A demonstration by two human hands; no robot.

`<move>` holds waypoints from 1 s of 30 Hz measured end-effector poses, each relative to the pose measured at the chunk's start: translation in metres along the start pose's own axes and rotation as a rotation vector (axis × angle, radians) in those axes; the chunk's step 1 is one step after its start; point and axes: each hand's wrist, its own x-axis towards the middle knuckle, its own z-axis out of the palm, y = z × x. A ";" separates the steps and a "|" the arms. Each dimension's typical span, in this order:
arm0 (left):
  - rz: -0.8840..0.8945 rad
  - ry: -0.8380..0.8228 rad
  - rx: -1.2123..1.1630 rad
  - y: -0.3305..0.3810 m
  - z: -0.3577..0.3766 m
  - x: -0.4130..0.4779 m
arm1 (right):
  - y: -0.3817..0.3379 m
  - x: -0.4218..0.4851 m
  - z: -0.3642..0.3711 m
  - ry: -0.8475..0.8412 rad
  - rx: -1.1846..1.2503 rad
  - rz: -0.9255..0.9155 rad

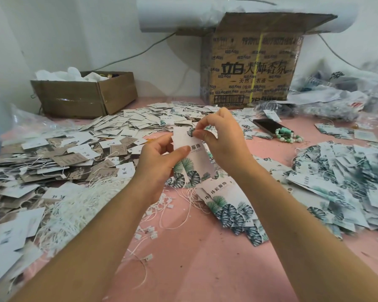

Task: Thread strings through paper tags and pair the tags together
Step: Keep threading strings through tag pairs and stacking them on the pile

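Tag (200, 162) gripped in my left fingers (180, 151); right fingers (200, 134) pinch its 12 o'clock edge; hold it steady for threading.

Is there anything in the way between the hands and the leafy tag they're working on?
No, nothing visible is in the way. The left hand already holds the tag by its side, up above the pink table, and the right hand pinches its top edge. Any string there is too thin to make out.

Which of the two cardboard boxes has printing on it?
The tall box at the back right, covered in black characters; the low box at the back left is plain brown.
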 end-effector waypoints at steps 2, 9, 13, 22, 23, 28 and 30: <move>0.018 0.000 -0.006 -0.001 -0.001 0.001 | 0.000 0.000 0.000 0.002 0.009 -0.009; 0.094 -0.018 0.022 -0.001 0.001 -0.001 | -0.004 -0.003 0.002 0.063 0.085 -0.051; 0.123 -0.015 0.028 0.002 0.001 -0.001 | -0.004 -0.003 0.004 0.101 0.078 -0.076; 0.150 -0.009 0.024 0.001 0.001 -0.001 | 0.002 -0.001 0.000 0.207 0.151 -0.006; 0.153 -0.011 0.023 0.001 0.001 -0.001 | 0.003 -0.001 -0.001 0.218 0.166 -0.005; 0.138 0.006 0.038 0.002 0.001 -0.002 | 0.001 -0.001 0.000 0.176 0.175 -0.041; 0.144 0.003 0.034 0.004 0.002 -0.003 | 0.000 -0.002 0.003 0.162 0.165 -0.061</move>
